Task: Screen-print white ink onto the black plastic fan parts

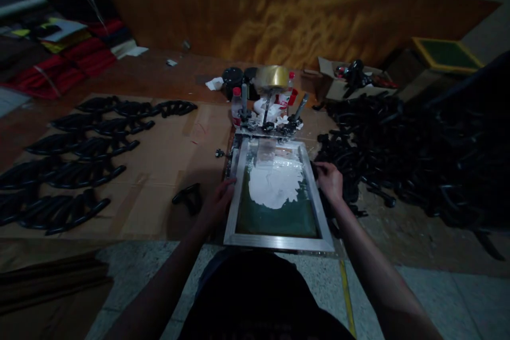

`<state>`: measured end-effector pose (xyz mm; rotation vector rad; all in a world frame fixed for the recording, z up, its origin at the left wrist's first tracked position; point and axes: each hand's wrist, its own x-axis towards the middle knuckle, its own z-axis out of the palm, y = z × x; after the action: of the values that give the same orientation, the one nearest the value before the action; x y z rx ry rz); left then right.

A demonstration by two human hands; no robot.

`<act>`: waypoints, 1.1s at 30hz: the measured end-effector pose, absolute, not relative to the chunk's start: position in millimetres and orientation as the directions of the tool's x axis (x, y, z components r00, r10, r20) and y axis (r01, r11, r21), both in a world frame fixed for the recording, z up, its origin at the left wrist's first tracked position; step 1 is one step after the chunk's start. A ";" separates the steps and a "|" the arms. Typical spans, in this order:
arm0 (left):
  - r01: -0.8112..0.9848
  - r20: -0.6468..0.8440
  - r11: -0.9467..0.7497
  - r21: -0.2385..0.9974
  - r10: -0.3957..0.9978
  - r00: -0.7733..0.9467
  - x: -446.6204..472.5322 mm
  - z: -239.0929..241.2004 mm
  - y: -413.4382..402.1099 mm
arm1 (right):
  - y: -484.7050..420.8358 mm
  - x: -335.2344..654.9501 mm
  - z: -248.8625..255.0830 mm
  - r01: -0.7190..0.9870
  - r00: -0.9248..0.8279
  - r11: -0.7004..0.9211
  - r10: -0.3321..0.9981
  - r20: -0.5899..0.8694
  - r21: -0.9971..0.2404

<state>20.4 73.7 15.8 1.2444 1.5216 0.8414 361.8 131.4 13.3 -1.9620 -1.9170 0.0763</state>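
Observation:
A metal-framed printing screen lies in front of me, with green mesh and a large patch of white ink on it. My left hand rests against the frame's left edge. My right hand is at the frame's right edge, fingers curled beside a black plastic part; whether it grips anything is unclear. The screen's far end is hinged to a clamp fixture.
Rows of black plastic parts lie on cardboard at the left; one loose part sits near my left hand. A big heap of black parts fills the right. Bottles, a gold lid and a box stand behind the screen.

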 end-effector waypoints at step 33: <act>0.247 -0.333 0.315 0.916 0.942 0.033 24.6 -31.4 77.3 | 119.9 265.5 27.7 0.752 -0.609 0.603 0.790 0.068 -0.267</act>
<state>24.6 77.3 -31.4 1.1572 1.4638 0.7819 265.5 119.9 27.7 -1.2869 -2.6485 0.3162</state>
